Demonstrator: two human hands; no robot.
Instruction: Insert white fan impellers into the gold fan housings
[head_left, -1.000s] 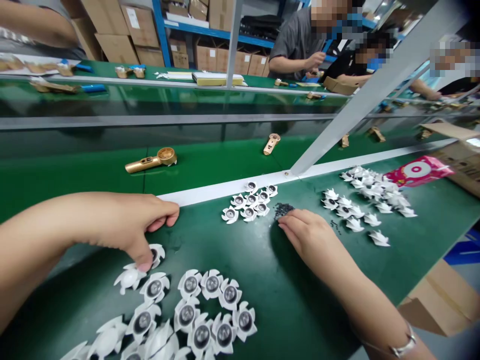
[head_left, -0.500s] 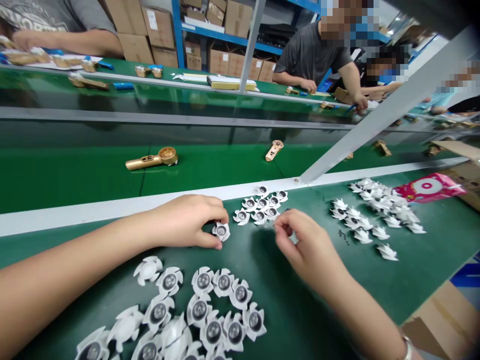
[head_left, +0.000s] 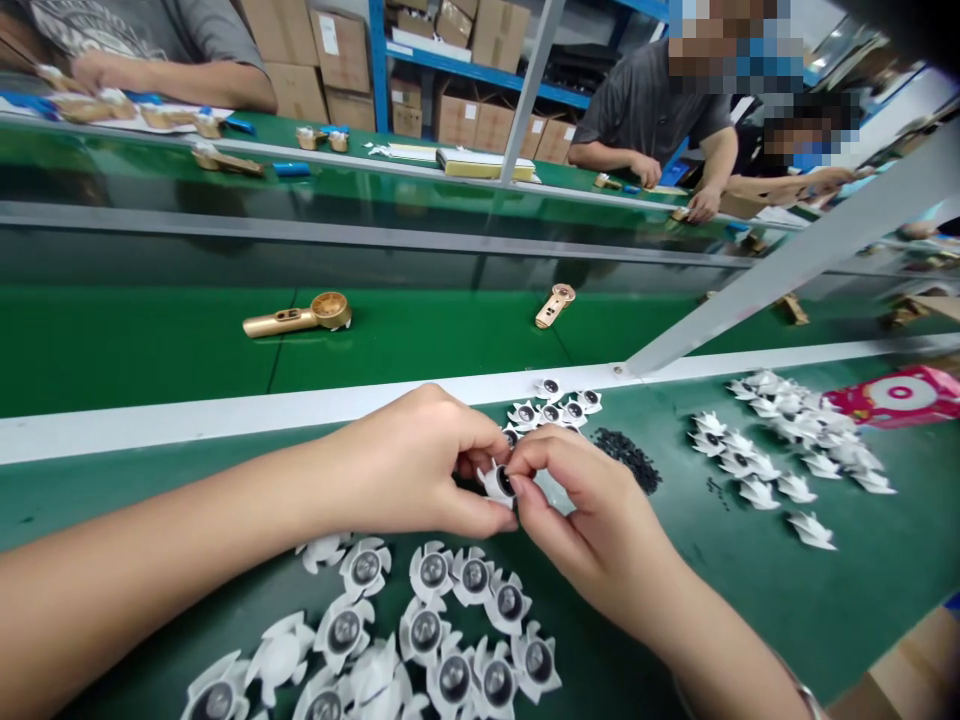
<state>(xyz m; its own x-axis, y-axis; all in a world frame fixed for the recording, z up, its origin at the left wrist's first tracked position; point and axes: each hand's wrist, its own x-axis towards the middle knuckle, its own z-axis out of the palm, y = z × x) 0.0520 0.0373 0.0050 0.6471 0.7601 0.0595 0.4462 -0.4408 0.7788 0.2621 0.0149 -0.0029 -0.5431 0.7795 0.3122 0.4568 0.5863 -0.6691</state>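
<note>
Hands meet over one white impeller (head_left: 496, 484): my left hand (head_left: 409, 465) pinches its rim; my right hand (head_left: 592, 520), just right, closes fingertips on its hub.

There are three clusters of white impellers (head_left: 425, 631), two gold casings (head_left: 298, 318) and one pink packet (head_left: 896, 395).

Left hand (head_left: 409, 465) and right hand (head_left: 592, 520) meet, fingertips pinched together.
</note>
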